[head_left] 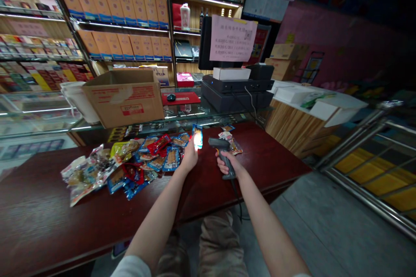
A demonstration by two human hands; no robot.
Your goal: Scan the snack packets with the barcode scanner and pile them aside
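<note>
My left hand (190, 156) grips a small blue snack packet (197, 135) and holds it upright above the table. A bright patch of light falls on the packet's lower part. My right hand (231, 164) is wrapped round the handle of a dark barcode scanner (223, 151), its head turned toward the packet. The scanner's cable hangs down past the table edge. Left of my left hand lies a heap of snack packets (156, 156) in blue, red, yellow and clear wrappers. A few more packets (231, 140) lie just beyond the scanner.
The dark red table (136, 220) meets a glass counter behind it. On that counter stand an open cardboard box (126, 99), a mouse (171, 97) and a cash register (237, 91) with a monitor. A metal railing (367, 173) runs along the right.
</note>
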